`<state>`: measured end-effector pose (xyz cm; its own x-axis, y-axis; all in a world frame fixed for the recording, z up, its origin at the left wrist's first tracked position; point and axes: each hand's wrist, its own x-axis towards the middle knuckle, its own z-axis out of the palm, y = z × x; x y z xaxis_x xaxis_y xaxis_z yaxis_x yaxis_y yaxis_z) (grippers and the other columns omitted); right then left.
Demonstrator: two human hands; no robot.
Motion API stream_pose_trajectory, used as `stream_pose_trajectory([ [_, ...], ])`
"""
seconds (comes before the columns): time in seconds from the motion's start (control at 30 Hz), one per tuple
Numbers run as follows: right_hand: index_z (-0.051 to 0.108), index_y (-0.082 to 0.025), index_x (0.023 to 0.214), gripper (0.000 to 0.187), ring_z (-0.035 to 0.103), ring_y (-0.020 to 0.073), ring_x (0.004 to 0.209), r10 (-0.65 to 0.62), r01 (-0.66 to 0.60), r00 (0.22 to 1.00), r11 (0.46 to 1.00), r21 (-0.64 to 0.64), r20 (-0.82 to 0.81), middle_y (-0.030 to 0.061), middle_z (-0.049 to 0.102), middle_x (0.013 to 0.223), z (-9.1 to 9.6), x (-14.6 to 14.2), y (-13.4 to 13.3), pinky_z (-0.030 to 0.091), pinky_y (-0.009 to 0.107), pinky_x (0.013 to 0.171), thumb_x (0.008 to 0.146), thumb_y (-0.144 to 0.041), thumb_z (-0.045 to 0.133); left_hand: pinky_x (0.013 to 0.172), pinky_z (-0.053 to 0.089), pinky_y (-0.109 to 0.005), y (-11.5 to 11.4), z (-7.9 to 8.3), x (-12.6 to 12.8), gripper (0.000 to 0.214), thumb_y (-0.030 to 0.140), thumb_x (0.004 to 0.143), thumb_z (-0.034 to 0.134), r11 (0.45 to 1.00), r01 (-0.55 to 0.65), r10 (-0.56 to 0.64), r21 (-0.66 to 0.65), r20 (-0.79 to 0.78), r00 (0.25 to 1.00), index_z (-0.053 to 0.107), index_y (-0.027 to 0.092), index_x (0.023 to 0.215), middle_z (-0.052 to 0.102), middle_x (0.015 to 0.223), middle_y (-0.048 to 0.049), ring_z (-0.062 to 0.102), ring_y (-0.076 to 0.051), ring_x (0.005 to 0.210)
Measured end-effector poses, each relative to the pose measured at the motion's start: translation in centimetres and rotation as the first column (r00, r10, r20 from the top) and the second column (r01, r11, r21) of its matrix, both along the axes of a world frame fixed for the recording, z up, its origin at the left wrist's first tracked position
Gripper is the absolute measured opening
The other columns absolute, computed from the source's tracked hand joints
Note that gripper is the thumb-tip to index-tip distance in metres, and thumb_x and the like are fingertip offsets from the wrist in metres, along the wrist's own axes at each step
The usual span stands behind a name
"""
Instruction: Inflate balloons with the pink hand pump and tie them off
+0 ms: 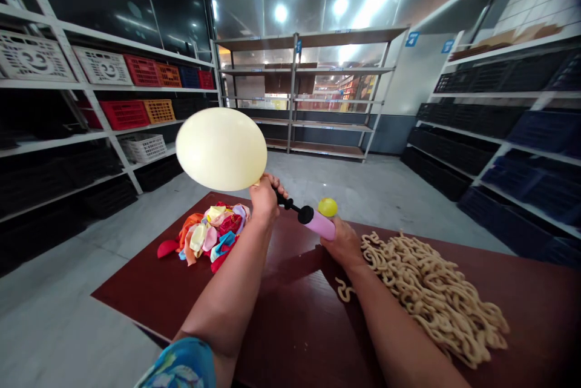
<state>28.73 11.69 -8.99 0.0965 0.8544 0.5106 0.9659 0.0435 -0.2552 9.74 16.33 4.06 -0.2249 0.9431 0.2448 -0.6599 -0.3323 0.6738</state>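
A large pale yellow balloon, blown up, sits at the nozzle end of a hand balloon pump with a pink barrel and black fittings. My left hand is closed around the balloon's neck and the pump's black end. Wrapped round the pink barrel is my right hand. Just behind that hand shows a small bright yellow balloon; what it rests on is hidden. Left of my left forearm lies a heap of limp balloons in several colours.
A pile of beige, wavy, cord-like pieces covers the right side of the dark red table. Shelves with crates line the left wall. Dark crates fill the right shelves, and a metal rack stands at the back.
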Motion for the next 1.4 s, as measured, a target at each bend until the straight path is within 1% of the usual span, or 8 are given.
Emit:
stream_pose_trajectory([
  [0.13,0.053,-0.018,0.096,0.027,0.056,0.0205,0.078,0.012,-0.012,1.0,1.0,-0.021,0.015,0.0064,0.062,0.084,0.2,-0.4,-0.2,0.033,0.029,0.068,0.071,-0.026,0.055,0.035,0.034,-0.02,0.1,-2.2,2.4,0.016,0.015,0.065,0.045,0.995,0.051,-0.053,-0.083,-0.017,0.998,0.032,0.019,0.056,0.034,0.048,0.0058,0.038,-0.007,0.035],
  [0.23,0.053,-0.018,0.096,0.027,0.056,0.0204,0.079,0.01,-0.009,1.0,0.999,-0.041,0.013,0.0058,0.062,0.085,0.2,-0.6,-0.1,0.033,0.029,0.068,0.071,-0.027,0.055,0.036,0.035,-0.021,-0.1,-2.7,3.0,0.016,0.015,0.064,0.045,0.992,0.078,-0.08,-0.099,-0.022,0.997,0.032,0.019,0.055,0.034,0.048,0.0058,0.039,-0.007,0.036],
  [0.57,0.053,-0.02,0.105,0.04,0.055,0.0202,0.083,-0.014,0.009,0.998,0.996,-0.084,-0.067,0.0047,0.062,0.091,-0.4,0.9,0.4,0.034,0.027,0.069,0.066,-0.026,0.061,0.036,0.033,-0.02,-0.8,2.3,-2.8,0.017,0.019,0.067,0.049,0.998,-0.056,0.054,0.037,0.039,0.998,0.033,0.02,0.061,0.035,0.051,0.0062,0.037,-0.006,0.036],
  [0.7,0.054,-0.018,0.102,0.035,0.054,0.0203,0.081,0.013,-0.013,0.999,1.0,-0.009,-0.051,0.0056,0.061,0.088,-0.7,1.3,0.4,0.035,0.029,0.07,0.067,-0.024,0.057,0.036,0.033,-0.02,-0.8,2.7,-3.7,0.013,0.014,0.065,0.047,0.991,-0.1,0.099,0.086,0.022,0.995,0.035,0.02,0.062,0.036,0.052,0.006,0.038,-0.006,0.038],
  [1.03,0.054,-0.018,0.099,0.031,0.054,0.0209,0.085,0.02,-0.02,1.0,1.0,0.003,0.007,0.0067,0.061,0.089,-0.4,0.3,0.1,0.035,0.029,0.073,0.07,-0.026,0.056,0.035,0.035,-0.022,0.1,-2.1,2.3,0.015,0.015,0.062,0.044,0.996,0.047,-0.047,-0.07,0.003,0.999,0.032,0.019,0.055,0.033,0.048,0.0059,0.038,-0.007,0.036],
  [1.13,0.054,-0.018,0.094,0.025,0.055,0.0203,0.082,0.005,-0.005,1.0,1.0,-0.02,0.018,0.006,0.06,0.086,-0.5,0.1,0.2,0.035,0.028,0.07,0.071,-0.027,0.055,0.036,0.037,-0.023,0.3,-3.0,3.0,0.012,0.015,0.061,0.043,0.991,0.067,-0.068,-0.113,-0.012,0.998,0.034,0.019,0.055,0.034,0.049,0.0057,0.04,-0.008,0.037],
  [1.23,0.054,-0.017,0.096,0.028,0.055,0.0201,0.082,0.019,-0.019,1.0,0.999,-0.045,0.004,0.0059,0.061,0.087,-0.4,0.0,0.2,0.035,0.028,0.07,0.069,-0.027,0.057,0.038,0.038,-0.022,0.5,-2.4,2.0,0.012,0.015,0.062,0.044,0.992,0.077,-0.078,-0.095,-0.013,0.997,0.033,0.019,0.056,0.034,0.049,0.006,0.04,-0.008,0.037],
  [1.4,0.053,-0.019,0.102,0.035,0.055,0.0197,0.085,0.019,-0.022,0.999,0.996,-0.082,-0.037,0.0049,0.062,0.093,-0.2,0.7,0.1,0.034,0.028,0.071,0.067,-0.024,0.059,0.038,0.037,-0.021,0.2,0.5,-1.4,0.016,0.02,0.067,0.048,1.0,0.008,-0.008,-0.025,0.02,1.0,0.034,0.02,0.06,0.034,0.051,0.0066,0.039,-0.007,0.038],
])
